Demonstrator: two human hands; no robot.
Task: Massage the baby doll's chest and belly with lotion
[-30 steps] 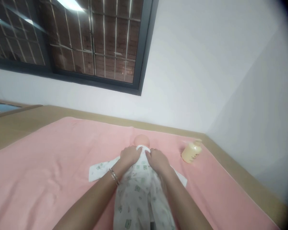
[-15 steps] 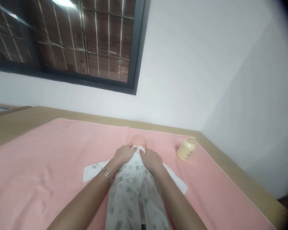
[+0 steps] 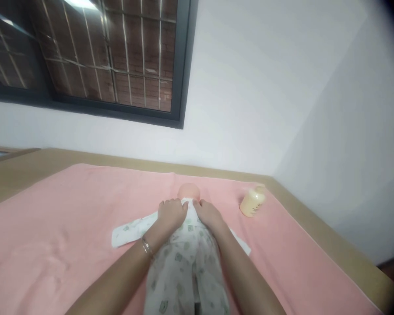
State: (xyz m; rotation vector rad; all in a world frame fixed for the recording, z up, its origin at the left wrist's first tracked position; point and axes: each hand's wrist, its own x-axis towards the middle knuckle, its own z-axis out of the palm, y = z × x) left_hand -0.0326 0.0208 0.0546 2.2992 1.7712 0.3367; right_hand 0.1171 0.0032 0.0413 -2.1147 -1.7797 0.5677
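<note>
White printed garment clasped near its collar by curled fingers of left hand and right hand, smooth rounded head beyond, pink blanket rumpled beneath

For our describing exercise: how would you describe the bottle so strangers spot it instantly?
Find the pink cloth below the window. Toward its far right corner, right of the right hand, is the pale yellow bottle. Dark markings set it apart from the white printed garment.

We see a matt cloth garment at six o'clock, glossy plastic bottle at four, metal bracelet at seven.
</note>
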